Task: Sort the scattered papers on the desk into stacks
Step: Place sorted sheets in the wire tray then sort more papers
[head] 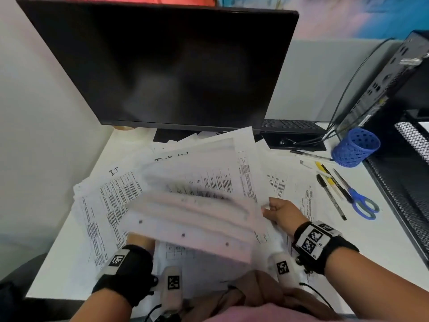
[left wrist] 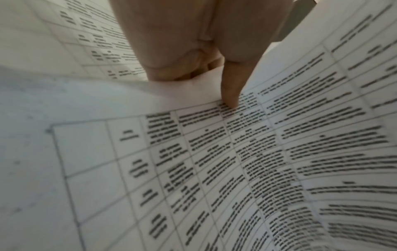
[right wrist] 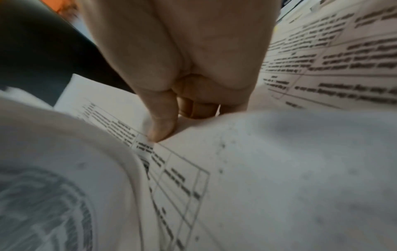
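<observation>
Printed sheets with tables lie scattered (head: 104, 205) across the white desk (head: 383, 240). A bundle of papers (head: 197, 205) is lifted above them, blurred by motion. My left hand (head: 139, 239) grips its near left edge, mostly hidden under the sheets. In the left wrist view the thumb (left wrist: 229, 95) presses on a printed sheet (left wrist: 214, 161) with the fingers curled beneath. My right hand (head: 276, 212) pinches the bundle's right edge. In the right wrist view its thumb (right wrist: 161, 129) clamps the paper edge (right wrist: 279, 169) against the curled fingers.
A dark monitor (head: 162, 66) stands at the back with a keyboard (head: 290, 125) behind the papers. On the right lie pens (head: 329, 182), blue scissors (head: 362, 201) and a blue pen cup (head: 356, 147). A computer tower (head: 394, 84) and a black mesh tray (head: 413, 170) border the right edge.
</observation>
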`<state>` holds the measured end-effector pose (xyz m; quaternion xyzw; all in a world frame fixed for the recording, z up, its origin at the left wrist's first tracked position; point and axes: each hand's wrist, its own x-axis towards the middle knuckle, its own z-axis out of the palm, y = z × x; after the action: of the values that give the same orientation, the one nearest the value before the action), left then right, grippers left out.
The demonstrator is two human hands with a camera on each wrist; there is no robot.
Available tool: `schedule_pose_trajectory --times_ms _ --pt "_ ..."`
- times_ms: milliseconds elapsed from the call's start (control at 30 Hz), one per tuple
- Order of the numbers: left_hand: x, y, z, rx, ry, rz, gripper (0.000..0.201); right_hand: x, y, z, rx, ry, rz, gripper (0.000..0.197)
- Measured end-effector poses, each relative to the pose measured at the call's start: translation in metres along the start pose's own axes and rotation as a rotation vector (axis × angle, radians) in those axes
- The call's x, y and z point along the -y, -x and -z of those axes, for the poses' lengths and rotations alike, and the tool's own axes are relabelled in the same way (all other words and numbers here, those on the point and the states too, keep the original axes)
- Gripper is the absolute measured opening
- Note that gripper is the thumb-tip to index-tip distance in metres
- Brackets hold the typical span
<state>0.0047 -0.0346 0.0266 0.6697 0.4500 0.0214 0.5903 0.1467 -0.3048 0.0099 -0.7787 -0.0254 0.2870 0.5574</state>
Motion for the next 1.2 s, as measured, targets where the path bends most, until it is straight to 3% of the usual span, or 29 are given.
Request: schedule_pose_trajectory --times_ms 133,233,300,400,433,533,600,700,867,967,1100,1200 --pt "-0.010 -0.004 -0.008 -0.022 0.063 -0.077 0.033 0.007 0.005 -0.011 0.111 0.017 0.020 0.028" --pt "-0.019 0.003 -0.015 -0.050 0.058 -0.119 0.043 0.005 -0.002 -0.011 0.156 0.083 -0.059 0.043" --pt "-0.019 0.004 -0.015 -0.042 0.119 -0.118 0.047 0.004 -0.009 -0.005 0.011 0.152 -0.087 0.049" --pt "-0.014 0.006 -0.011 0.030 0.096 -0.137 0.042 -0.001 -0.018 0.011 -0.369 0.262 -0.187 0.048" --pt "-0.013 0.008 -0.010 0.057 0.050 -0.152 0.034 -0.003 -0.021 0.015 -0.378 0.302 -0.231 0.050" --pt "-0.005 0.006 -0.010 0.135 0.005 -0.143 0.028 -0.009 -0.029 0.016 -0.221 0.471 -0.319 0.062" --pt "-0.003 0.007 -0.010 0.160 -0.011 -0.125 0.027 -0.015 -0.033 0.013 -0.249 0.521 -0.274 0.052" --pt "-0.002 0.007 -0.008 0.158 -0.044 -0.137 0.024 -0.017 -0.037 0.017 -0.406 0.506 -0.175 0.027" --pt "-0.022 0.012 -0.001 0.119 0.036 -0.204 0.026 0.001 -0.033 0.049 -0.559 0.288 -0.038 0.016" --pt "-0.040 0.018 0.002 0.104 0.130 -0.260 0.028 0.023 -0.026 0.065 -0.522 0.063 0.101 0.009" --pt "-0.058 0.010 0.005 0.119 0.190 -0.280 0.040 0.057 -0.021 0.081 -0.387 0.008 0.266 0.017" --pt "-0.072 0.004 0.005 0.185 0.201 -0.354 0.028 0.081 -0.015 0.088 -0.238 -0.019 0.354 0.017"
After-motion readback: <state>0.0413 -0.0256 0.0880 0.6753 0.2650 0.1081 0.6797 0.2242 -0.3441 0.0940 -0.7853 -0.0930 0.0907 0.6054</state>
